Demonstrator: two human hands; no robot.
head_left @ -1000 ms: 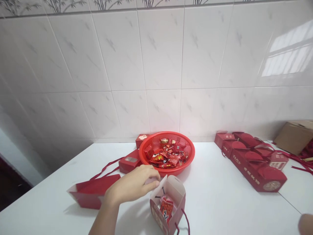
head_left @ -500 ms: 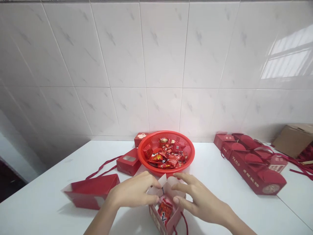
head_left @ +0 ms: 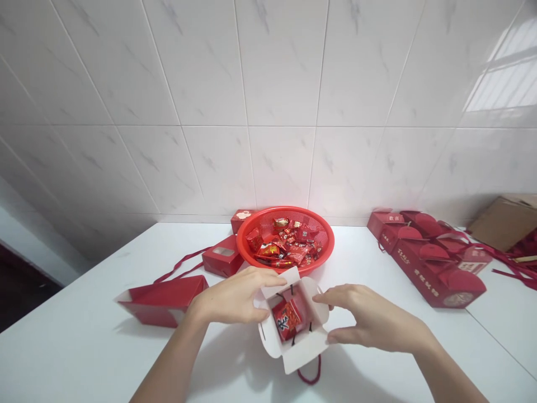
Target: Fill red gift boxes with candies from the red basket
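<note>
A small candy box (head_left: 305, 355) with a white inside stands in front of me, its flaps spread outward. Inside lies a red snack packet (head_left: 287, 319) with white lettering, next to a pinkish item that I cannot make out. My left hand (head_left: 241, 294) grips the box's left side, fingers over the back flap and thumb at the left flap. My right hand (head_left: 363, 316) holds the right side, with its index finger on the right flap and its thumb at the front flap's corner. A dark red cord handle (head_left: 311, 380) hangs below the box.
Behind the box stands a red plastic basket (head_left: 327, 252) of wrapped sweets. Left are a red box with a window (head_left: 220, 254), a small red box (head_left: 240, 217) and an open red box (head_left: 161, 305) with a ribbon. Several closed red boxes (head_left: 423, 268) and a cardboard carton (head_left: 501, 221) stand right.
The box's flaps have been folded outward, and its opening faces me more. My right hand has shifted right to the outer flaps. The whole view has tilted slightly down.
</note>
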